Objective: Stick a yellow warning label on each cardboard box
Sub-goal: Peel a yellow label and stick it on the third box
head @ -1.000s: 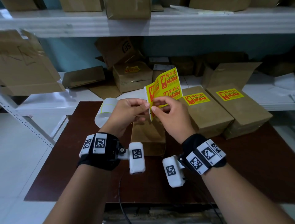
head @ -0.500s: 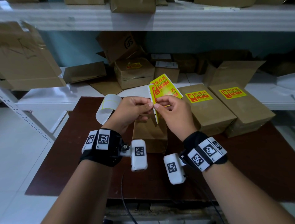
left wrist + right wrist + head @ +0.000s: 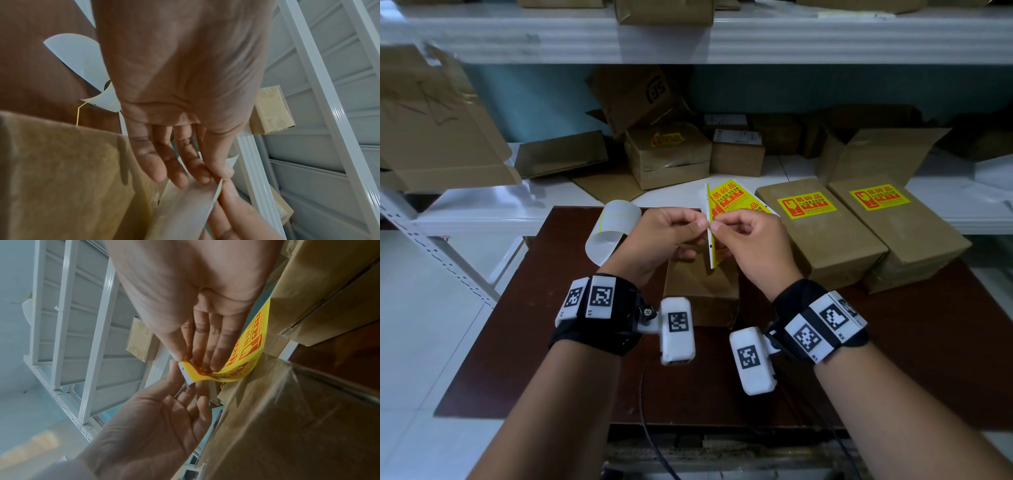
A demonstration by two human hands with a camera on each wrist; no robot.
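left hand [image 3: 666, 236]: pinching the label strip's [image 3: 726, 202] edge
right hand [image 3: 751, 240]: pinching the same strip
box [image 3: 700, 291]: under both hands, unlabelled

my left hand [image 3: 185, 97] pinches the pale backing strip [image 3: 185, 209] between thumb and fingertips, meeting my right hand's fingers [image 3: 236, 211] at its edge. a brown cardboard box [image 3: 61, 178] sits just below, with white shelf rails [image 3: 320, 97] alongside.
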